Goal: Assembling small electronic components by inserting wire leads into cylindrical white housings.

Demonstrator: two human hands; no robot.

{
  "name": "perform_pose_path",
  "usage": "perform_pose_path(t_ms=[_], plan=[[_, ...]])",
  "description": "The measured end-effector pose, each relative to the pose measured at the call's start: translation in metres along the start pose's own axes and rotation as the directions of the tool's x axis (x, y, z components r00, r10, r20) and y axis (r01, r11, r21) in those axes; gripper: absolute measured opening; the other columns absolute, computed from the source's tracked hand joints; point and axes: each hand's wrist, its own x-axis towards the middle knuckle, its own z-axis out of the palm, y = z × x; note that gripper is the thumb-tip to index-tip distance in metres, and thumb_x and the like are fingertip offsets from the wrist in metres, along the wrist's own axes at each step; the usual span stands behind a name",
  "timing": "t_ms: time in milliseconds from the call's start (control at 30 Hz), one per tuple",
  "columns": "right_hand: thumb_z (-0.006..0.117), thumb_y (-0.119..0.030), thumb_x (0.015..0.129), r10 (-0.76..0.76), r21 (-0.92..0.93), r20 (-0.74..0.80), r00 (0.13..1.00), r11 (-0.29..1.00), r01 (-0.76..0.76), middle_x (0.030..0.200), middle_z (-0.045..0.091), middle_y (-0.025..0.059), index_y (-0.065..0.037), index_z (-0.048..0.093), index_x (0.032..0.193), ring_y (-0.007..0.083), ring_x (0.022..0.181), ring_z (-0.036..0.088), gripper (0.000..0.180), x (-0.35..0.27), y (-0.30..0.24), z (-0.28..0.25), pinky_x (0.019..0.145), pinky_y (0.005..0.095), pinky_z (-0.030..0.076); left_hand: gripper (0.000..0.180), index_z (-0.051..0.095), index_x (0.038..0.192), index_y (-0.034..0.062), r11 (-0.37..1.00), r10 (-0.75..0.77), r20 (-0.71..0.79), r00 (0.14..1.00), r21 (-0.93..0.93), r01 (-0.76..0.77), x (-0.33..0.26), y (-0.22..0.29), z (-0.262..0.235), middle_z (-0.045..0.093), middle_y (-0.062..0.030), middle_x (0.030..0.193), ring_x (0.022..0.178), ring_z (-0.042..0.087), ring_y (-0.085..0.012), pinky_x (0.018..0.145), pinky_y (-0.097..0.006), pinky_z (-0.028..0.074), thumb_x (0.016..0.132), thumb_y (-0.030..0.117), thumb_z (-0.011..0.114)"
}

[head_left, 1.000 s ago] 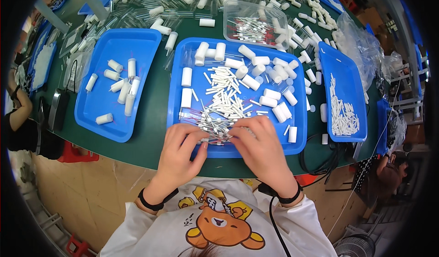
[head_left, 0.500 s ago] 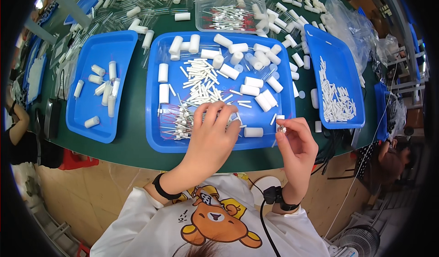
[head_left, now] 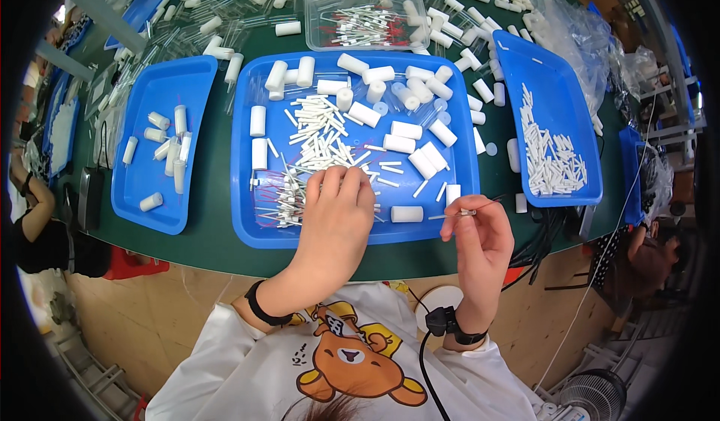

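My left hand (head_left: pixel 337 211) is over the near left of the middle blue tray (head_left: pixel 238 151), its fingers curled down at the edge of a pile of thin white sticks with red wires (head_left: pixel 289 200). Its fingertips are hidden, so what they grip does not show. Above the tray's near right corner, my right hand (head_left: pixel 484 237) pinches a thin wired rod (head_left: pixel 466 212) between thumb and fingers. The rod lies roughly level, a slim end pointing left and a fine dark wire to the right. Beyond my left hand lie plain short white sticks (head_left: pixel 319 125).
Thick white cylinders (head_left: pixel 406 214) lie around the tray. A left blue tray (head_left: pixel 139 196) holds several wired cylinders; a right blue tray (head_left: pixel 517 83) holds short white sticks. At the back stands a clear box (head_left: pixel 315 38) with red-wired parts. Clear plastic bags (head_left: pixel 574 38) lie back right.
My left hand has shifted slightly left, its fingers drawn closer together and curled. My right hand has turned the rod so that it lies level and shows more of its length.
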Motion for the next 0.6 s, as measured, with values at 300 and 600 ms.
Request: perform_pose_path(t_ms=[300, 600], plan=[[0.044, -0.004, 0.094, 0.124, 0.410, 0.072, 0.990, 0.901, -0.143, 0.093, 0.054, 0.0102, 0.005, 0.050, 0.111, 0.0121, 0.075, 0.050, 0.021, -0.002, -0.008, 0.008, 0.068, 0.0274, 0.044, 0.016, 0.052, 0.088, 0.0047, 0.882, -0.001, 0.014, 1.000, -0.471, 0.008, -0.002, 0.003, -0.024, 0.045, -0.0092, 0.114, 0.106, 0.037, -0.0281, 0.091, -0.035, 0.031, 0.074, 0.001, 0.060], [0.047, -0.014, 0.095, -0.139, 0.108, -0.061, 0.988, 0.984, 0.145, 0.087, 0.050, 0.0101, 0.007, 0.052, 0.104, 0.0129, 0.067, 0.054, 0.024, -0.005, -0.011, 0.026, 0.061, 0.0265, 0.048, 0.014, 0.051, 0.087, 0.0063, 0.782, 0.021, -0.018, 1.000, -0.622, -0.028, -0.008, 0.009, -0.029, 0.047, -0.0099, 0.115, 0.106, 0.037, -0.0273, 0.093, -0.039, 0.026, 0.074, 0.004, 0.057]])
